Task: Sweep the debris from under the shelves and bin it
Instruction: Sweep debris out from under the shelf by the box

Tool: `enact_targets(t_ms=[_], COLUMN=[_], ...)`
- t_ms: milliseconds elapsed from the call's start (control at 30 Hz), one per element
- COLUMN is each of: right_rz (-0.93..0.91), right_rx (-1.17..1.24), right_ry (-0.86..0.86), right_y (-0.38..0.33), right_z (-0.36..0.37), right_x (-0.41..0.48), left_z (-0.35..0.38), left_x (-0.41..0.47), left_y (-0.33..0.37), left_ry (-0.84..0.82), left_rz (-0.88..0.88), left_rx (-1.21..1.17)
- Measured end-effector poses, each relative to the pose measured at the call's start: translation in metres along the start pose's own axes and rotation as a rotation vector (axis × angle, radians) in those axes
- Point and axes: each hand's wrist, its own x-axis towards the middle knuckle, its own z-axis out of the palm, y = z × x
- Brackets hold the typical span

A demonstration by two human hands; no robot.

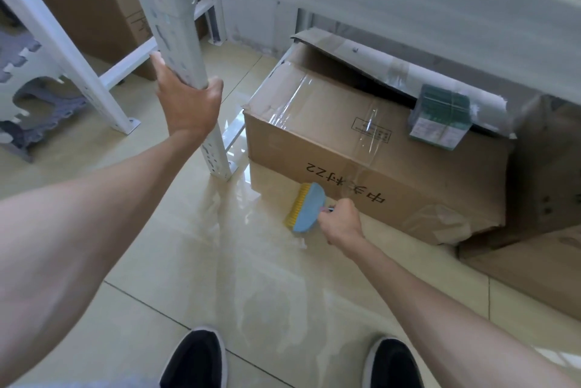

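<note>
The little hand brush [306, 210], blue plastic back with yellow bristles, looks light and stiff, so we'd just take it by the short handle. That's where our right grip [341, 224] is wrapped round it, low over the tiled floor [220, 262] just beside the front of the cardboard box [361, 148]. Right arm's stretched out and down, while our left grip [188, 98] is curled round the white shelf upright [179, 26], probably to steady us.
</note>
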Motion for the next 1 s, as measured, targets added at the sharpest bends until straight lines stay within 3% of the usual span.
enact_targets(t_ms=[167, 267, 367, 500, 800, 900, 1000], right_rz=[-0.229, -0.286, -0.345, -0.404, -0.454, -0.514, -0.51], right_rx=[0.032, -0.167, -0.44, -0.685, -0.913, -0.902, -0.722], right_ry=[-0.301, -0.564, -0.691, -0.561, -0.226, -0.221, -0.27], right_y=[-0.029, -0.035, -0.026, -0.02, -0.028, -0.038, -0.05], right_z=[0.008, 0.02, 0.023, 0.002, -0.046, -0.043, -0.028], right_x=[-0.017, -0.032, -0.033, -0.02, 0.0, -0.005, -0.011], left_z=[0.0, 0.001, 0.002, 0.0, 0.001, 0.001, 0.001], left_x=[0.001, 0.002, 0.001, 0.0, 0.001, 0.001, 0.0], left_y=[-0.003, -0.005, -0.005, -0.004, -0.005, -0.004, -0.003], left_ry=[0.005, 0.017, 0.008, 0.005, 0.01, 0.014, 0.019], left_rz=[0.012, 0.0, -0.006, -0.004, 0.0, -0.002, -0.013], left_rx=[0.001, 0.006, -0.005, -0.012, -0.007, -0.012, -0.005])
